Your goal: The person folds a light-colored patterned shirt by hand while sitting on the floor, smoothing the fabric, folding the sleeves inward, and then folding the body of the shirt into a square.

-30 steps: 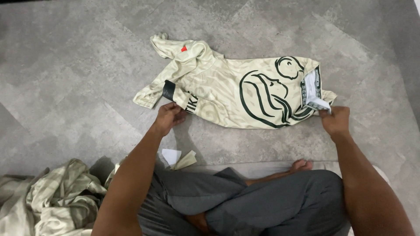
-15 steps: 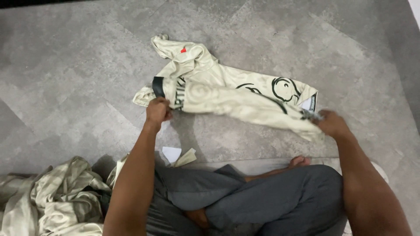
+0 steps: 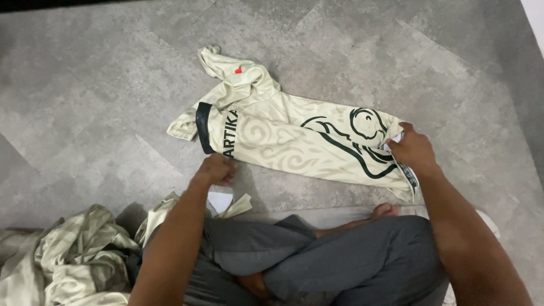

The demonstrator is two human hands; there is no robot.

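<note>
A cream shirt [image 3: 294, 141] with pale swirls, a black line drawing and a black sleeve band is spread, folded lengthwise, on the floor. Its right end is pinched by the right hand [image 3: 413, 150]; its lower left edge is gripped by the left hand [image 3: 218, 169].

Even, soft indoor light, moderately bright, no glare. Faint shadow on the grey floor [image 3: 85, 113] under the left hand [image 3: 215, 170] and beside the heap of cloth [image 3: 73, 260]. Sharp centre, slight motion blur on hands, darker top-left edge
</note>
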